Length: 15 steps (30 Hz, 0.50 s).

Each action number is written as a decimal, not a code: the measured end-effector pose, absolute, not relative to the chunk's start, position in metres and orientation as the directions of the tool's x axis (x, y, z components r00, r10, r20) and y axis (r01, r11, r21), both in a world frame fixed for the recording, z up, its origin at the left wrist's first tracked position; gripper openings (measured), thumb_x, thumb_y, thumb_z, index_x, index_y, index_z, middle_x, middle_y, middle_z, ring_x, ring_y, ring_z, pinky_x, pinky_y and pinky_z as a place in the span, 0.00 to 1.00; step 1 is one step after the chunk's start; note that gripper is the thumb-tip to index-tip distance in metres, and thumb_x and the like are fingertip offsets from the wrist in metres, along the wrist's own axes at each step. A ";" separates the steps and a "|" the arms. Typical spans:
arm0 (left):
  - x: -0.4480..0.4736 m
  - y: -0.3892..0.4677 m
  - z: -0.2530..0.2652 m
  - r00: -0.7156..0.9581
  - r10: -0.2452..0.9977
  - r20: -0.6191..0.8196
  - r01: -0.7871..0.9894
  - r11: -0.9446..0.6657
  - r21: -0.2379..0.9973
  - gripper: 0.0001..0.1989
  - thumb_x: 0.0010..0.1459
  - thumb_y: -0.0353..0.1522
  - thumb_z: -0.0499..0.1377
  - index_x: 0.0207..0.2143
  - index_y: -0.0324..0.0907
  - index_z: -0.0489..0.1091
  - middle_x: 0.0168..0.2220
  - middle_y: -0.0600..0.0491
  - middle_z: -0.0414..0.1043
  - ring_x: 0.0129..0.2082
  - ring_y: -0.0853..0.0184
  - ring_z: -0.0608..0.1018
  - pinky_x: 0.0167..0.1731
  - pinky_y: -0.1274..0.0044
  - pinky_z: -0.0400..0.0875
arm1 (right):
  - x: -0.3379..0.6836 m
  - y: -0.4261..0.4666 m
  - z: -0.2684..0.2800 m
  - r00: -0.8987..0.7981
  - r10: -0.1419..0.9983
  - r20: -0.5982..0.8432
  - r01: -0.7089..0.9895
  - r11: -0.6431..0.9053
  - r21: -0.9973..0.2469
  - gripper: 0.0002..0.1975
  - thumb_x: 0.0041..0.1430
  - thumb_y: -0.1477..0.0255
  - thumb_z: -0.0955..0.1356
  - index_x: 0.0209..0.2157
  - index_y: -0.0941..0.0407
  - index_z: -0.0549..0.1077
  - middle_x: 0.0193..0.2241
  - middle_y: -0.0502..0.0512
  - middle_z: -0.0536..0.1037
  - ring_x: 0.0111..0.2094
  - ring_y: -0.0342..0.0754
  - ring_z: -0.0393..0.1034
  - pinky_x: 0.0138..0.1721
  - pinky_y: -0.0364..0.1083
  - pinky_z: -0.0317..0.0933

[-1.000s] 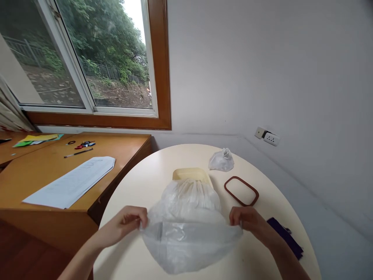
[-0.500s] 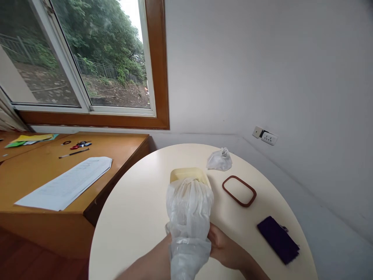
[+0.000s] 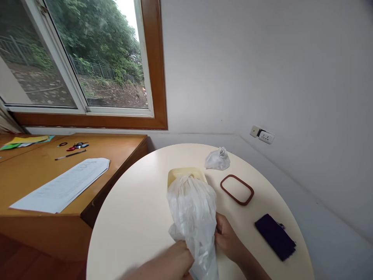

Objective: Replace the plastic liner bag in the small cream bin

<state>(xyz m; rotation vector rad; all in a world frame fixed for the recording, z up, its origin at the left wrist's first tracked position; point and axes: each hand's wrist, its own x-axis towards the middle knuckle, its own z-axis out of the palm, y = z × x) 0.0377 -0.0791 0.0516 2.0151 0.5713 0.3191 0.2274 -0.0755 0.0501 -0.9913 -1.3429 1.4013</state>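
A crumpled white plastic bag (image 3: 192,206) hangs in front of me, its gathered far end over a pale yellow plastic box (image 3: 175,173). My left hand (image 3: 179,258) is closed in a fist at the near left side of the bag, gripping it. On the other side my right hand (image 3: 227,237) pinches the bag's right edge, thumb and fingers bent. The bag hides part of the box, so I cannot tell what the box holds.
On the round table (image 3: 131,202) lie a knotted white bag (image 3: 217,159), a brown rectangular ring (image 3: 237,189) and a folded dark purple cloth (image 3: 275,237). At left, a wooden desk (image 3: 125,146) bears papers (image 3: 64,184), a pen (image 3: 70,155) and small items.
My left hand has come up from behind the bag to its near side. The bag has swung slightly right and spread looser, and my right hand has shifted right and up.
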 end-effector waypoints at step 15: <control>0.031 -0.044 0.076 0.537 0.843 0.032 0.259 -0.201 0.945 0.09 0.55 0.29 0.49 0.27 0.40 0.67 0.27 0.52 0.68 0.31 0.66 0.69 0.36 0.75 0.64 | 0.246 -0.058 0.042 -0.176 0.984 -0.012 0.221 0.028 -0.975 0.12 0.48 0.77 0.59 0.28 0.59 0.73 0.26 0.51 0.75 0.28 0.47 0.66 0.31 0.44 0.58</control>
